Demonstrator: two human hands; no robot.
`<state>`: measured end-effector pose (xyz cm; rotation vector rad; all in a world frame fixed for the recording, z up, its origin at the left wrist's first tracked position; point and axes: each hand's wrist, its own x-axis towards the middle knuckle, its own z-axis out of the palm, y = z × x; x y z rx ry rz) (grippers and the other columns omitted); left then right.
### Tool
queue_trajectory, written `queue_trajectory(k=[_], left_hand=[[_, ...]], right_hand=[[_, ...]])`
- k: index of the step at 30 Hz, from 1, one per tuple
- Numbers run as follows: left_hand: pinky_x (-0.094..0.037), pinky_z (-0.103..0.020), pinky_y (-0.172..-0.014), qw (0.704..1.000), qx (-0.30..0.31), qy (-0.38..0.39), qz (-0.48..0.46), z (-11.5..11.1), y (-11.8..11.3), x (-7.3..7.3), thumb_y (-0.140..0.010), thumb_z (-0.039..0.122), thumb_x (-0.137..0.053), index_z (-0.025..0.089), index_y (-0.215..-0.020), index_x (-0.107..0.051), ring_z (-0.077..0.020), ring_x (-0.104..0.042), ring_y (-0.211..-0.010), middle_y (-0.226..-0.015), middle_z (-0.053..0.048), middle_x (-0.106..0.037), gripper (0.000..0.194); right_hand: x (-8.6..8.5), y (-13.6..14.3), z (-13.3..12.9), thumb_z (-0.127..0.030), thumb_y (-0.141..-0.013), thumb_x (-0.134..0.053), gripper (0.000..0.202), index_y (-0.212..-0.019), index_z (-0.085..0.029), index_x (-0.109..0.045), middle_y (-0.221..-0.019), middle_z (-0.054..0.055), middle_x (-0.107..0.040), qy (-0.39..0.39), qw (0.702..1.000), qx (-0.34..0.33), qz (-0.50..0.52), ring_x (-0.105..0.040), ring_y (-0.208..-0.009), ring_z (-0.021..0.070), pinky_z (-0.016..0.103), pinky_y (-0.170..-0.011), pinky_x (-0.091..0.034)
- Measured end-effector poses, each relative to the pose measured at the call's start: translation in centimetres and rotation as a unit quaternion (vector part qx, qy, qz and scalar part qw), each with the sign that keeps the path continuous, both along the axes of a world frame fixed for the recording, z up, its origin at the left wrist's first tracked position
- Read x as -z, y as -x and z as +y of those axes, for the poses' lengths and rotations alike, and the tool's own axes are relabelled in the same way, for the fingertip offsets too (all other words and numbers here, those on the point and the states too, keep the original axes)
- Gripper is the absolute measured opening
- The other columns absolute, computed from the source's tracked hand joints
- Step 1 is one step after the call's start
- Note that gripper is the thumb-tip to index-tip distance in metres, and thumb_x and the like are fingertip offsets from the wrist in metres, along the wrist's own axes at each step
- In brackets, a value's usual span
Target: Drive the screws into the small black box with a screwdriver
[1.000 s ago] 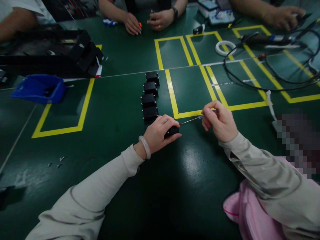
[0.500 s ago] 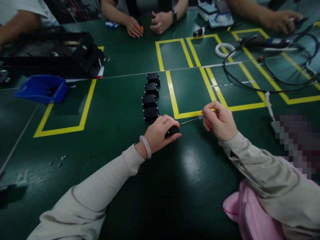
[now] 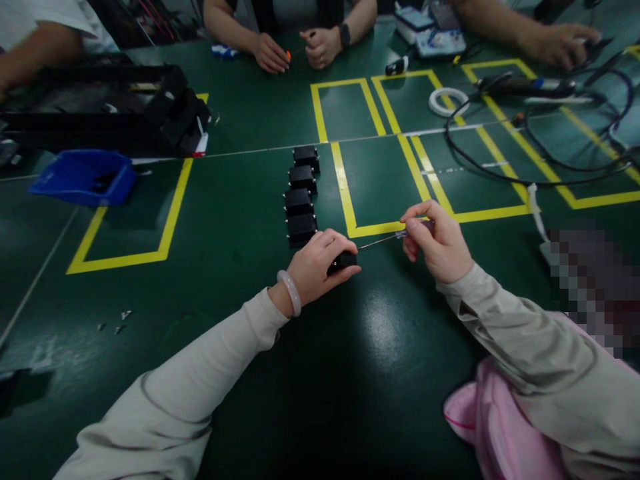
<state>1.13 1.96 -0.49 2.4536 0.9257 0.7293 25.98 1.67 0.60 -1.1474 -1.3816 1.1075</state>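
My left hand (image 3: 316,267) is closed around a small black box (image 3: 344,262) on the green table. Between the fingers of my right hand (image 3: 437,243) is the handle of a thin screwdriver (image 3: 379,241). Its shaft points left, and the tip reaches the right side of the box; whether it sits in a screw is too small to tell. Just beyond my left hand, several similar black boxes (image 3: 301,228) stand in a row leading away from me, with small shiny screws at their sides.
A blue bin (image 3: 83,177) and black trays (image 3: 100,127) are at the left. Several loose screws (image 3: 120,327) lie at the lower left. Across the table are a co-worker's hands (image 3: 323,48). A white ring (image 3: 449,102) and black cables (image 3: 500,177) occupy the right; pink cloth (image 3: 493,413) lies below my right sleeve.
The fingers of my right hand have shifted slightly on the screwdriver handle. My left hand keeps its hold on the black box. Across the table, the co-worker's hands have moved a little.
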Motion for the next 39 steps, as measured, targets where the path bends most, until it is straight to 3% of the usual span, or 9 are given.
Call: queue_trajectory(k=[4,10,17,24,29,34,39], left_hand=[[-0.053,-0.041,-0.092,1.000,-0.002,0.003,0.000,0.04,0.03,0.01,-0.097,0.036,-0.061,0.018,-0.109,-0.059,-0.0228,-0.060,-0.102,-0.108,-0.009,-0.064,0.021],[-0.052,-0.041,-0.092,1.000,0.001,-0.003,-0.006,0.01,0.05,0.14,-0.097,0.036,-0.061,0.018,-0.109,-0.059,-0.0229,-0.060,-0.102,-0.107,-0.009,-0.064,0.022],[-0.052,-0.040,-0.092,1.000,0.001,-0.008,-0.009,0.02,0.03,0.19,-0.097,0.037,-0.062,0.017,-0.108,-0.059,-0.0226,-0.060,-0.102,-0.107,-0.009,-0.064,0.023],[-0.052,-0.040,-0.092,1.000,-0.003,0.003,-0.008,-0.04,0.03,0.10,-0.097,0.037,-0.061,0.018,-0.109,-0.059,-0.0228,-0.060,-0.103,-0.109,-0.009,-0.064,0.022],[-0.052,-0.041,-0.092,1.000,-0.004,-0.002,-0.011,0.01,0.03,0.18,-0.097,0.037,-0.061,0.018,-0.108,-0.060,-0.0230,-0.060,-0.103,-0.108,-0.009,-0.064,0.022],[-0.052,-0.041,-0.092,1.000,-0.002,-0.005,-0.009,0.01,0.04,0.19,-0.097,0.036,-0.062,0.017,-0.109,-0.060,-0.0229,-0.060,-0.102,-0.108,-0.010,-0.064,0.022],[-0.052,-0.041,-0.092,1.000,-0.004,0.000,-0.010,0.00,0.03,0.22,-0.097,0.036,-0.062,0.018,-0.108,-0.059,-0.0228,-0.060,-0.102,-0.108,-0.009,-0.064,0.022]], right_hand=[[0.11,0.01,0.05,-0.052,-0.093,-0.063,0.034,-0.080,-0.022,-0.053,-0.043,-0.010,-0.039,0.006,1.000,0.005,0.006,-0.039,-0.032,0.0072,0.024,-0.034,-0.033],[0.06,0.01,0.06,-0.048,-0.090,-0.068,0.029,-0.094,-0.023,-0.053,-0.047,-0.010,-0.047,-0.006,1.000,0.001,-0.001,-0.046,-0.036,0.0094,0.024,-0.035,-0.034],[-0.03,0.11,0.07,-0.054,-0.091,-0.065,0.037,-0.078,-0.022,-0.054,-0.041,-0.011,-0.037,0.011,1.000,0.012,0.002,-0.037,-0.031,0.0067,0.023,-0.032,-0.032],[-0.16,0.20,-0.06,-0.047,-0.090,-0.069,0.029,-0.090,-0.022,-0.055,-0.046,-0.010,-0.046,0.004,1.000,0.009,0.010,-0.044,-0.035,0.0085,0.022,-0.034,-0.035],[-0.19,0.14,-0.02,-0.053,-0.092,-0.064,0.035,-0.081,-0.021,-0.055,-0.041,-0.011,-0.038,0.006,1.000,0.011,0.004,-0.037,-0.031,0.0068,0.023,-0.032,-0.032],[-0.23,0.18,-0.02,-0.050,-0.089,-0.070,0.032,-0.092,-0.023,-0.054,-0.045,-0.010,-0.045,0.005,1.000,0.004,0.014,-0.043,-0.034,0.0086,0.023,-0.034,-0.035],[-0.27,0.28,-0.06,-0.053,-0.091,-0.066,0.034,-0.081,-0.022,-0.055,-0.041,-0.011,-0.038,0.011,1.000,0.011,0.003,-0.037,-0.031,0.0070,0.022,-0.032,-0.032]])
